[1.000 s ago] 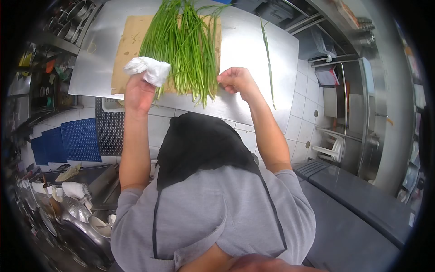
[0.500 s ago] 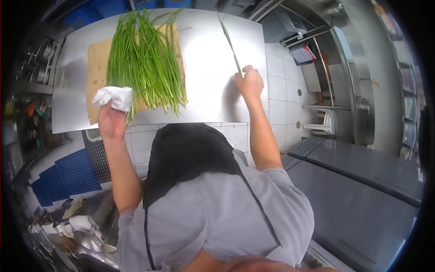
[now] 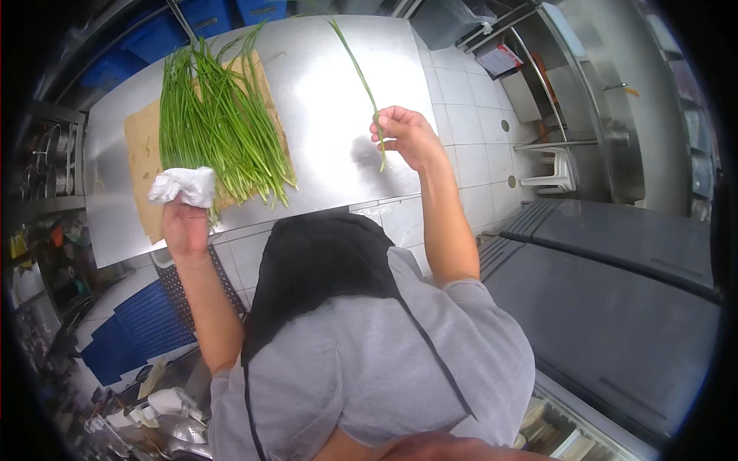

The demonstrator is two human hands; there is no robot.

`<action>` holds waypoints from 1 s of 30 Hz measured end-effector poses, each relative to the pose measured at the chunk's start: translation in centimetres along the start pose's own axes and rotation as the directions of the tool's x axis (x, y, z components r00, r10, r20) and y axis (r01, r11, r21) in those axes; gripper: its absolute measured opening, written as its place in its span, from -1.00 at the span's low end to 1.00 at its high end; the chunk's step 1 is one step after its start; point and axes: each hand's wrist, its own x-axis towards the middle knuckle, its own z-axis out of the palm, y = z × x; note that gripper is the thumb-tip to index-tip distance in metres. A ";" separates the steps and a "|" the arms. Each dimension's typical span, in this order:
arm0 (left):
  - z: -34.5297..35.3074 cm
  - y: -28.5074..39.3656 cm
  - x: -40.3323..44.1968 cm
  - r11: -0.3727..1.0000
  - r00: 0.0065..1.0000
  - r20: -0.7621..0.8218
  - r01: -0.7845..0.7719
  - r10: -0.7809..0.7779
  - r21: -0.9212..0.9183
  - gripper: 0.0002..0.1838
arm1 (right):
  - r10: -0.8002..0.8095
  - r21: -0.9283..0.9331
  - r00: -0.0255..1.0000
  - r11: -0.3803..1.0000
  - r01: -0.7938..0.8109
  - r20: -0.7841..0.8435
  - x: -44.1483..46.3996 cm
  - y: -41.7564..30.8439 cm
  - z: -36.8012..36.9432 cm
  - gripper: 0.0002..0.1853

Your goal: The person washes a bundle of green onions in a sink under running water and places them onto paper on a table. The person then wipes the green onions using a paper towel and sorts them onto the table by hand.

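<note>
With my right hand (image 3: 409, 138) I now have a single long, thin green stalk (image 3: 358, 71) pinched between thumb and index finger, the other fingers loosely curled beside it. A second ago this hand was at the right side of the thick bundle of long green stalks (image 3: 219, 127), and the lone stalk lay flat on the table by itself; half a second ago I had just reached its near end. Now that end is up, with a shadow falling on the steel beneath. My left hand (image 3: 186, 230) has kept its grip on a crumpled white cloth (image 3: 183, 187) by the near left corner of the bundle; I cannot tell whether the cloth touches the stalks.

The lone stalk runs lengthwise away from me, leaning left toward its far tip, its short near end poking down past my fingers. The bundle lies much the same way, pale ends toward me, green tips fanned toward the far side, on a flat brown sheet of paper or cardboard (image 3: 141, 146).

Between bundle and right hand stretches a wide bare patch of the shiny stainless-steel table (image 3: 327, 138). My right hand is close to the table's right edge, with white floor tiles (image 3: 473, 127) beyond; my left wrist is at the near edge. The lone stalk's tip reaches the far edge in view.
</note>
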 end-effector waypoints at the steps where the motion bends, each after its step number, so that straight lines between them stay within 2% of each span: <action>1: 0.1 -0.1 0.0 1.000 1.000 0.008 0.000 0.000 0.002 -0.62 | -0.016 0.001 1.000 1.000 0.016 0.015 -0.1 -0.1 0.1 -0.92; 4: 0.5 -0.1 0.0 1.000 1.000 0.027 0.014 -0.014 -0.010 -0.63 | -0.078 0.030 0.993 0.997 0.075 0.086 -0.7 -0.6 0.9 -0.83; 10: 0.8 -0.1 -0.1 1.000 0.999 0.032 -0.002 0.003 -0.010 -0.65 | -0.106 0.063 0.984 0.993 0.098 0.146 -1.0 -1.6 2.5 -0.75; 19: 1.0 0.2 -0.5 1.000 1.000 0.022 -0.014 0.014 0.005 -0.66 | -0.129 0.092 0.978 0.989 0.115 0.163 -0.5 -1.7 3.3 -0.91; 22: 1.2 -0.1 -0.5 1.000 1.000 0.004 -0.009 0.009 0.000 -0.65 | -0.037 -0.094 0.999 0.995 0.038 0.015 0.6 -1.3 2.9 -0.92; 25: 1.5 -0.8 -0.1 1.000 1.000 0.016 0.003 -0.003 0.021 -0.65 | -0.014 -0.315 0.998 0.949 -0.007 -0.064 2.9 1.3 1.6 -0.91; 30: 2.8 -3.4 1.1 0.995 0.996 0.082 0.014 -0.021 0.096 -0.66 | -0.114 -0.176 0.994 0.978 0.113 0.005 1.6 -0.9 5.0 -0.87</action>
